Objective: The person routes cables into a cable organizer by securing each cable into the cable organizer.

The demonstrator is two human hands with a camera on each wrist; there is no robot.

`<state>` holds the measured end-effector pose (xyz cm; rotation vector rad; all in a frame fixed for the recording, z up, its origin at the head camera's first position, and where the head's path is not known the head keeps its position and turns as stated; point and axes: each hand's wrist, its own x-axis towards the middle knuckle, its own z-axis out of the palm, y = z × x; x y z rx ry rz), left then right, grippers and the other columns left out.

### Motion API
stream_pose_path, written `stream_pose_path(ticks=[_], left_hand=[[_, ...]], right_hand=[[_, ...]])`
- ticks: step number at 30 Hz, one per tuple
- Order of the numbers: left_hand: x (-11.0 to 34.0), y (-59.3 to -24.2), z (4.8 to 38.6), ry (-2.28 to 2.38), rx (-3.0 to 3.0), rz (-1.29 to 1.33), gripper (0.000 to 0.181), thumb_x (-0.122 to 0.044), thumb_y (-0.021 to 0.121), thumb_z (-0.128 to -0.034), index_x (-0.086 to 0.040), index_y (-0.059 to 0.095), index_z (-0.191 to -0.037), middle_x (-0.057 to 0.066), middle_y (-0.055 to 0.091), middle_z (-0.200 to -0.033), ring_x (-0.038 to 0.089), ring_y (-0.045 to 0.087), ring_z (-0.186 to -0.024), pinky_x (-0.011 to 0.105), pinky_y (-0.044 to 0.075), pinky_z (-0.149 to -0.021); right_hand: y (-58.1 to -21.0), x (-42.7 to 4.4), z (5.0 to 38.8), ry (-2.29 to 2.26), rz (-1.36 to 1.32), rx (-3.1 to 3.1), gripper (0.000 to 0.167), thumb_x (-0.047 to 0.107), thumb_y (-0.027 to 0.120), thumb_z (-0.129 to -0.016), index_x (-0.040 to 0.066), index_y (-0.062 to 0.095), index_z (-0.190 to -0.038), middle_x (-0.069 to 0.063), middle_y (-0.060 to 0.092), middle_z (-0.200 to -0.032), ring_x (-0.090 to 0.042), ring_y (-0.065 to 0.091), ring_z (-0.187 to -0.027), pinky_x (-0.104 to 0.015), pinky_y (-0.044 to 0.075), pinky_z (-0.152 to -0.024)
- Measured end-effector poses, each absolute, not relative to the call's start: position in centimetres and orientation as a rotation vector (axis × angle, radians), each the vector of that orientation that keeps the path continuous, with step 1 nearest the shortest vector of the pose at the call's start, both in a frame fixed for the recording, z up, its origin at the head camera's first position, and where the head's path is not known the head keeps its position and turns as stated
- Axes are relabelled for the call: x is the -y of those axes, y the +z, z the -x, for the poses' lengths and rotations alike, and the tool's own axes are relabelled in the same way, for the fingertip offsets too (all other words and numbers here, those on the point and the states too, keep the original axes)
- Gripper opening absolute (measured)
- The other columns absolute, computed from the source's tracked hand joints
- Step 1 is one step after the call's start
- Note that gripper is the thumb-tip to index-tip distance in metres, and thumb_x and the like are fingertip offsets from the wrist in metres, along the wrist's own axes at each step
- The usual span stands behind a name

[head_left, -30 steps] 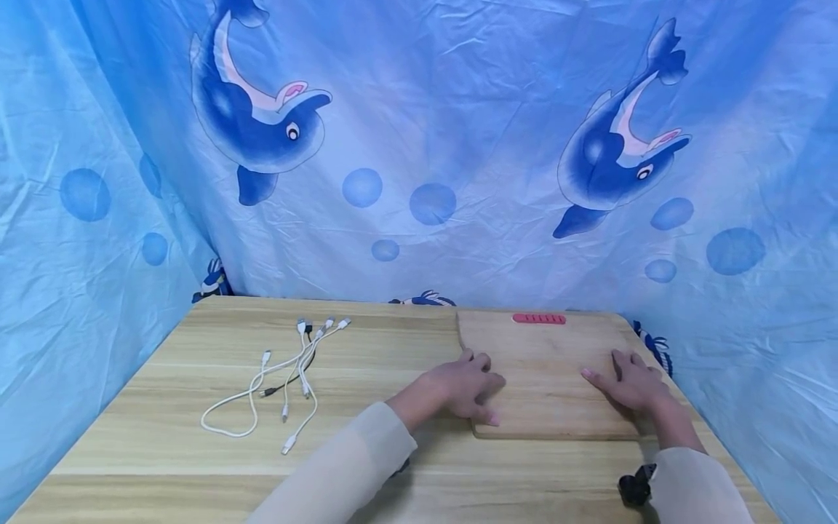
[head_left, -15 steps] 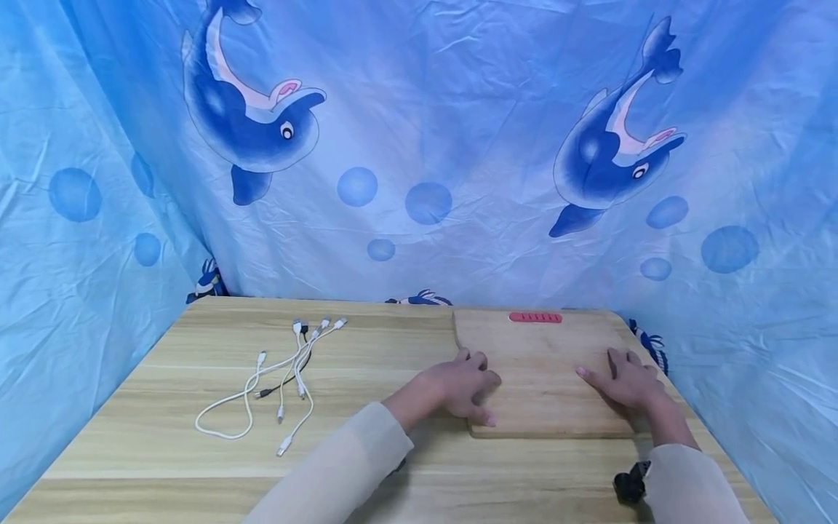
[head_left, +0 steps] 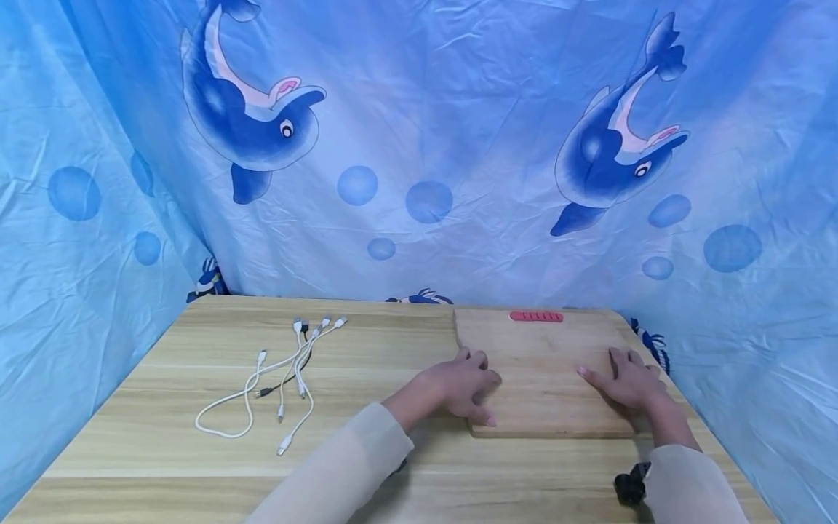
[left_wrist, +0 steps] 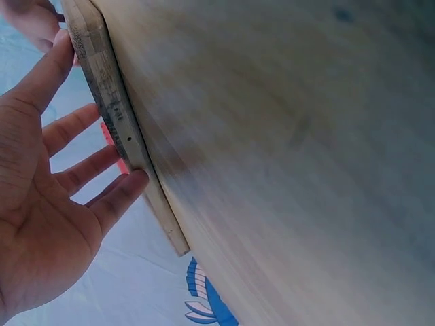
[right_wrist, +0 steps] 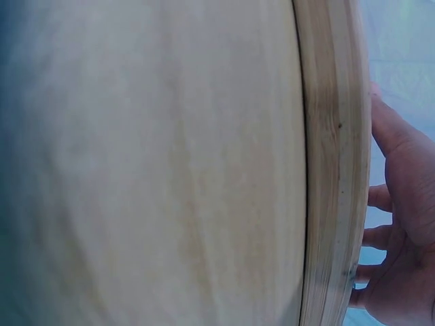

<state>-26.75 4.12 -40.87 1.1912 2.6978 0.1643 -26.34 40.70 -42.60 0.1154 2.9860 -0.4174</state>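
A wooden cutting board (head_left: 537, 378) with a red strip-like handle slot (head_left: 536, 316) lies flat on the table at the right. My left hand (head_left: 460, 386) rests on its left edge. In the left wrist view the spread fingers (left_wrist: 119, 197) touch the board's side and top, the thumb apart from them. Toward the board's right side lies my right hand (head_left: 625, 382), fingers spread on the top surface. The right wrist view shows the board's thick edge (right_wrist: 333, 149) with the right hand (right_wrist: 408, 210) just past it, fingertips against the board.
Several white and black USB cables (head_left: 302, 364) lie tangled on the left part of the wooden table (head_left: 196, 473). A blue curtain (head_left: 432, 131) printed with dolphins hangs behind and at both sides. A small black device (head_left: 631, 484) sits at the right wrist.
The head view has shifted slightly. Both hands keep their places on the cutting board, which has not visibly moved on the table.
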Motion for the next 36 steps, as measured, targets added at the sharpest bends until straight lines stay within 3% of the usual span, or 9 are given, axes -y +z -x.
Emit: stream_pose_path(ticks=[9, 36], left_hand=[[-3.2, -40.2, 26.4, 0.139, -2.689, -1.131, 0.073, -0.063, 0.078, -0.0804, -0.03, 0.059, -0.143, 0.003, 0.047, -0.143, 0.023, 0.041, -0.122, 0.037, 0.048, -0.099], [1.4, -39.5, 25.0, 0.162, -2.702, -1.034, 0.07, -0.06, 0.085, -0.0734, -0.034, 0.06, -0.134, 0.0, 0.048, -0.139, 0.025, 0.044, -0.123, 0.04, 0.052, -0.095]], right_hand=[[-42.2, -39.3, 26.1, -0.413, -0.098, -2.974, 0.118, 0.08, 0.045, -0.092, -0.016, 0.017, -0.154, -0.05, 0.012, -0.149, -0.076, 0.021, -0.123, -0.085, 0.028, -0.094], [-41.2, -34.7, 26.2, -0.396, -0.075, -2.877, 0.127, 0.083, 0.054, -0.085, -0.02, 0.019, -0.15, -0.055, 0.015, -0.146, -0.08, 0.012, -0.128, -0.083, 0.023, -0.102]])
